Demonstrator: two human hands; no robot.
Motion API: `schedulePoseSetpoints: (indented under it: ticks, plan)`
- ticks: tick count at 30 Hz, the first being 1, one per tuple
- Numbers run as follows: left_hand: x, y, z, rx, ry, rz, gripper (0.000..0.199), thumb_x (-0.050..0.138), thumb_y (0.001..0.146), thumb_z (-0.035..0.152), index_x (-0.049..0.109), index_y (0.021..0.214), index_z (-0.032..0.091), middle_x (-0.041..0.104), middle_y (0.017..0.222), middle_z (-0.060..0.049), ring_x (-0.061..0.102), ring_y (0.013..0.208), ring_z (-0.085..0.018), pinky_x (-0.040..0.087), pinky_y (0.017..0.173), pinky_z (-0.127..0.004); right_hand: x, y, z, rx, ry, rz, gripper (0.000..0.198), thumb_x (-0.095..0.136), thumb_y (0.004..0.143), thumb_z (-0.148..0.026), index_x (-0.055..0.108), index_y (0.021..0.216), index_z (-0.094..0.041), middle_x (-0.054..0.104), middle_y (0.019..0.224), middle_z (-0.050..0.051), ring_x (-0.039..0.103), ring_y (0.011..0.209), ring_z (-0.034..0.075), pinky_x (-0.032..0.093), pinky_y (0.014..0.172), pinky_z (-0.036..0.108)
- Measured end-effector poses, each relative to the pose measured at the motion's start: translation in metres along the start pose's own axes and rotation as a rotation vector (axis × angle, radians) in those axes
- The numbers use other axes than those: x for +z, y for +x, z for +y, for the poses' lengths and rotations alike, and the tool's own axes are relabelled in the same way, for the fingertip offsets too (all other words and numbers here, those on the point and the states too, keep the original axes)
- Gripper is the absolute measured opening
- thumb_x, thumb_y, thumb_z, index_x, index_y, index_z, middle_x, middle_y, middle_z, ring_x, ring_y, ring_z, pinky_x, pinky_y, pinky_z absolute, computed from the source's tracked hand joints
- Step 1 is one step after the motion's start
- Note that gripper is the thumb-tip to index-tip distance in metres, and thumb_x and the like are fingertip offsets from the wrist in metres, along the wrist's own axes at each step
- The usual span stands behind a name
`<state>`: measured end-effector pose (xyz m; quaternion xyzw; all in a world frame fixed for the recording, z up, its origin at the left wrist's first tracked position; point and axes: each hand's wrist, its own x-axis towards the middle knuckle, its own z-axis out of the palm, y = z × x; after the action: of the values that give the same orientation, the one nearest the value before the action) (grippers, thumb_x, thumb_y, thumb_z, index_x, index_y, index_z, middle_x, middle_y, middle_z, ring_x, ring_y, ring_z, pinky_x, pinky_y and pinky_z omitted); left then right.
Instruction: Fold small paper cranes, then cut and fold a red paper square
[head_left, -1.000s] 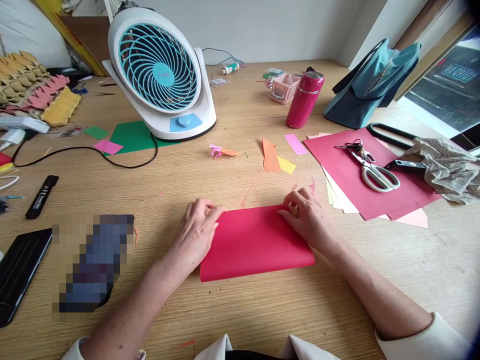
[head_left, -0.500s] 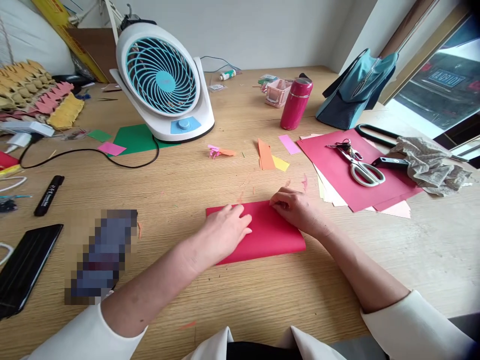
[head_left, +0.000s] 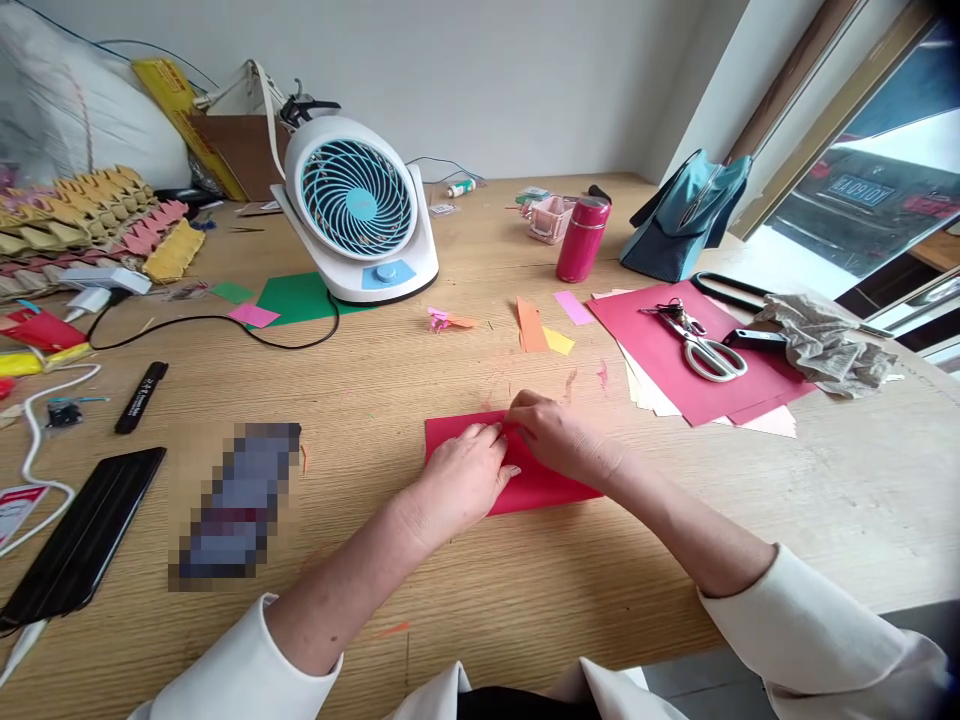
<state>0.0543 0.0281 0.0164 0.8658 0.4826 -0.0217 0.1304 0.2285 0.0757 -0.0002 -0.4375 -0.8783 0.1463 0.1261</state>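
Observation:
A sheet of red paper (head_left: 546, 478) lies on the table in front of me, folded over toward my body. My left hand (head_left: 466, 470) rests on its left part, fingers stretched out and lying on the surface. Right beside those fingertips, my right hand (head_left: 551, 432) is closed in a pinch at the paper's far edge, around the middle. Both hands cover much of the sheet, and the tips of the right fingers are partly hidden.
Behind the paper are orange paper strips (head_left: 531, 325) and a white fan (head_left: 360, 205). To the right, scissors (head_left: 712, 358) lie on a stack of red sheets (head_left: 652, 345). A black marker (head_left: 141, 398) and a black pouch (head_left: 90, 535) are at left. A pink flask (head_left: 583, 240) stands farther back.
My right hand has moved left along the paper's far edge, up to my left hand. The left hand stays on the sheet. The camera view has shifted slightly.

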Motion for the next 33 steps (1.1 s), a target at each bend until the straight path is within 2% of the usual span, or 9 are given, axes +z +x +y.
schedulePoseSetpoints:
  ticks: [5, 10, 14, 19, 24, 28, 31, 33]
  plan:
    - [0.008, -0.008, 0.003, -0.015, 0.003, -0.006, 0.061, 0.05, 0.098, 0.044, 0.045, 0.145, 0.005, 0.045, 0.153, -0.021, 0.038, 0.145, -0.032, 0.035, 0.119, -0.048, 0.01, -0.004, -0.012, -0.001, 0.021, 0.003, 0.036, 0.045, 0.085, 0.005, 0.07, 0.108, -0.009, 0.063, 0.109, 0.014, 0.061, 0.099, 0.02, 0.05, 0.09, 0.029]
    - [0.01, -0.014, 0.013, -0.067, -0.024, -0.07, 0.101, 0.055, 0.084, 0.071, 0.028, 0.154, 0.004, 0.023, 0.162, -0.024, 0.023, 0.151, -0.037, 0.027, 0.122, -0.053, 0.014, -0.013, -0.02, -0.074, -0.198, -0.011, 0.034, 0.045, 0.091, -0.003, 0.067, 0.117, -0.004, 0.064, 0.117, 0.02, 0.056, 0.107, 0.027, 0.047, 0.097, 0.037]
    - [0.01, -0.016, 0.017, -0.087, -0.026, -0.168, 0.112, 0.05, 0.081, 0.079, 0.017, 0.158, 0.004, 0.009, 0.165, -0.023, 0.012, 0.153, -0.039, 0.019, 0.122, -0.057, 0.018, -0.016, -0.022, -0.149, -0.338, -0.045, 0.037, 0.047, 0.09, -0.005, 0.066, 0.122, 0.0, 0.066, 0.124, 0.02, 0.051, 0.114, 0.032, 0.044, 0.101, 0.042]
    - [0.01, -0.019, 0.018, -0.087, -0.039, -0.19, 0.11, 0.035, 0.083, 0.083, 0.015, 0.158, 0.005, 0.005, 0.165, -0.022, 0.003, 0.154, -0.037, 0.013, 0.122, -0.06, 0.023, -0.021, -0.018, -0.202, -0.389, -0.014, 0.039, 0.046, 0.093, -0.011, 0.066, 0.125, 0.0, 0.066, 0.13, 0.018, 0.049, 0.119, 0.033, 0.043, 0.102, 0.043]
    - [0.01, -0.019, 0.022, -0.112, -0.021, -0.242, 0.111, 0.042, 0.082, 0.082, 0.013, 0.159, 0.007, -0.001, 0.166, -0.02, -0.003, 0.154, -0.037, 0.009, 0.122, -0.062, 0.027, -0.027, -0.014, -0.231, -0.4, 0.044, 0.04, 0.047, 0.092, -0.01, 0.064, 0.126, 0.001, 0.064, 0.133, 0.021, 0.048, 0.126, 0.031, 0.041, 0.104, 0.041]
    - [0.009, -0.021, 0.019, -0.096, -0.058, -0.264, 0.106, 0.037, 0.087, 0.078, 0.007, 0.159, 0.005, -0.008, 0.165, -0.021, -0.008, 0.154, -0.037, 0.009, 0.122, -0.061, 0.027, -0.031, -0.013, -0.291, -0.41, 0.05, 0.042, 0.045, 0.093, -0.012, 0.062, 0.128, 0.005, 0.06, 0.137, 0.024, 0.045, 0.134, 0.033, 0.04, 0.107, 0.045]
    - [0.004, -0.022, 0.008, -0.045, -0.105, -0.241, 0.091, 0.03, 0.095, 0.069, 0.011, 0.159, 0.007, 0.001, 0.165, -0.022, 0.001, 0.155, -0.036, 0.017, 0.12, -0.062, 0.026, -0.034, -0.012, -0.307, -0.384, 0.042, 0.044, 0.045, 0.094, -0.013, 0.06, 0.13, 0.006, 0.059, 0.139, 0.026, 0.044, 0.136, 0.035, 0.04, 0.108, 0.046]
    - [0.001, -0.019, 0.0, -0.003, -0.107, -0.19, 0.073, 0.029, 0.101, 0.058, 0.026, 0.156, 0.011, 0.016, 0.165, -0.021, 0.015, 0.154, -0.033, 0.026, 0.118, -0.059, 0.025, -0.034, -0.012, -0.301, -0.347, 0.042, 0.045, 0.046, 0.094, -0.013, 0.057, 0.133, 0.005, 0.058, 0.14, 0.026, 0.045, 0.137, 0.035, 0.041, 0.108, 0.046]
